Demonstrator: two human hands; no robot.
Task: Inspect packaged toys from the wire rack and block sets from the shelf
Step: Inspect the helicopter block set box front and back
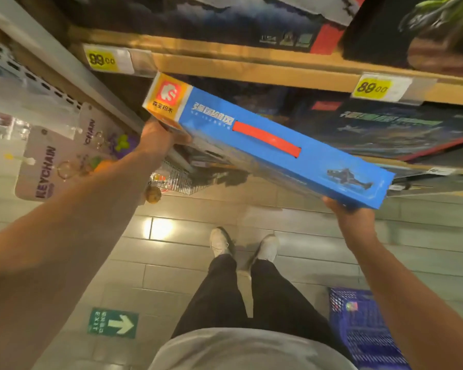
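Both bare arms are stretched forward and up from the lower corners of the head view. The left hand [159, 134] is curled round the near left corner of the blue block-set box [278, 145], thumb laid along its lower edge. The right hand [352, 218] is held under the box's right end, gripping it from below, wrist bent upward.

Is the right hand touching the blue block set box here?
Touching. The head view shows the right hand gripping the lower corner of the blue box from beneath.
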